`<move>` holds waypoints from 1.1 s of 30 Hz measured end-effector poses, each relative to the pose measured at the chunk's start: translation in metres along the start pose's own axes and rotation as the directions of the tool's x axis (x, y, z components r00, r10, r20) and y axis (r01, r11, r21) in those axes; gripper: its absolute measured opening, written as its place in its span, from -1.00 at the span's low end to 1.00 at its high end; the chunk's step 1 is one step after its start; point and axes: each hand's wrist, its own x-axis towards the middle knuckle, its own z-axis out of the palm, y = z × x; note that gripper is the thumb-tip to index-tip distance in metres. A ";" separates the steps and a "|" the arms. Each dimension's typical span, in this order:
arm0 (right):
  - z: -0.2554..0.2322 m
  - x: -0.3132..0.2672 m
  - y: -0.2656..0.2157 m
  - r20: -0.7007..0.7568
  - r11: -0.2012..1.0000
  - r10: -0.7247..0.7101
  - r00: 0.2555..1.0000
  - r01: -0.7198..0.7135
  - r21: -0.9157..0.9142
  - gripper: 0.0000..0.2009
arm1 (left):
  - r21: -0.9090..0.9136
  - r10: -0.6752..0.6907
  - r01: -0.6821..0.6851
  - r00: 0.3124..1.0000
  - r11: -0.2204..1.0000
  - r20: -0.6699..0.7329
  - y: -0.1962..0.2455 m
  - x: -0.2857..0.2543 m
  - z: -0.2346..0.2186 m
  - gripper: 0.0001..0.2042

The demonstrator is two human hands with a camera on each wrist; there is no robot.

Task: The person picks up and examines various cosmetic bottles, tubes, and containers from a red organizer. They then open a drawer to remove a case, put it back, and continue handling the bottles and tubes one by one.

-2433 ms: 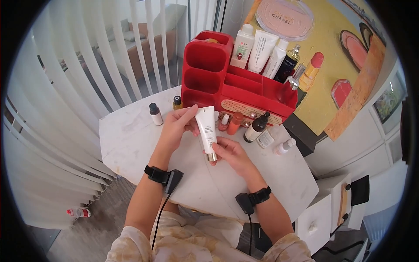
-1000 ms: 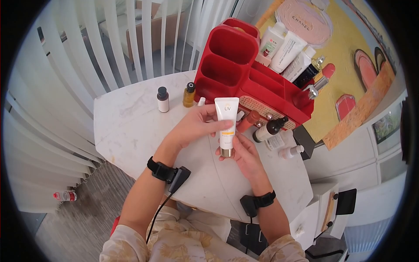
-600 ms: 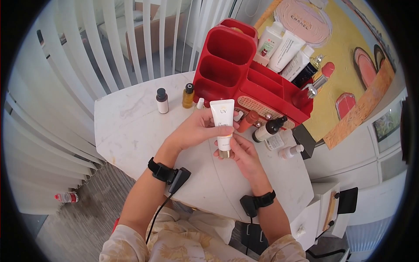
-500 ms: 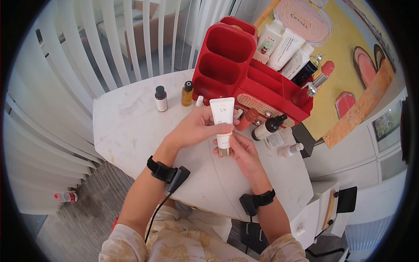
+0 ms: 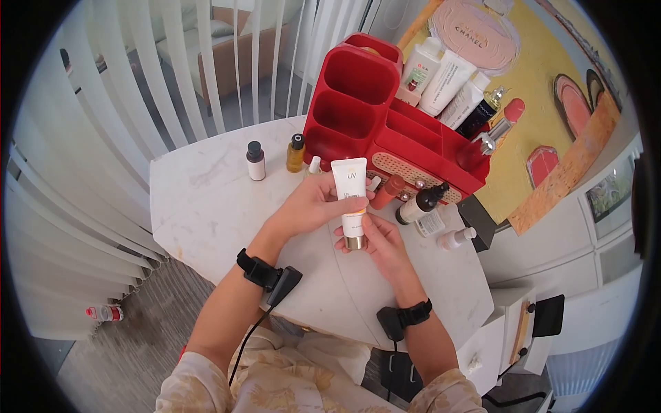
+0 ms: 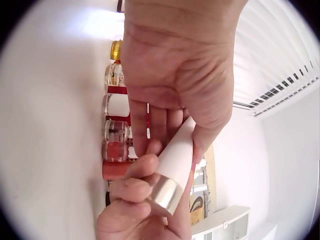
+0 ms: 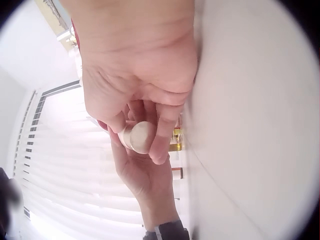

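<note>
Holding 1 white tube in 2 hands.

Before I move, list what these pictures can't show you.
White tube, head view: fine print too small, part under the left hand.
White tube, left wrist view: left hand hides the flat end.
Leftmost tabletop bottle, head view: label too small.
Red organizer, head view: its walls hide the round compartments' floors.

The squeezy white tube has a round gold cap. At its one o'clock, the big red box has dotty tan fronts. Grey streaks cross the white worktop.
</note>
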 end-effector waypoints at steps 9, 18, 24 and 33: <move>0.007 -0.002 -0.005 0.030 0.991 -0.002 1.000 -0.002 0.135 -0.61 | -0.070 0.027 -0.024 0.999 0.997 0.043 -0.002 -0.001 -0.002 -0.54; 0.001 -0.001 0.004 0.030 0.997 -0.067 0.997 0.068 -0.043 -0.71 | 0.022 -0.195 0.195 0.955 0.981 0.225 0.006 -0.004 -0.007 -0.60; 0.001 -0.002 0.003 -0.013 0.994 -0.080 0.997 0.078 -0.081 -0.73 | 0.065 -0.168 0.158 0.960 0.985 0.223 -0.003 -0.003 -0.005 -0.59; 0.005 -0.006 -0.006 -0.083 0.984 -0.073 0.994 0.059 -0.167 -0.70 | 0.065 -0.193 0.183 0.956 0.981 0.222 -0.008 -0.002 -0.003 -0.56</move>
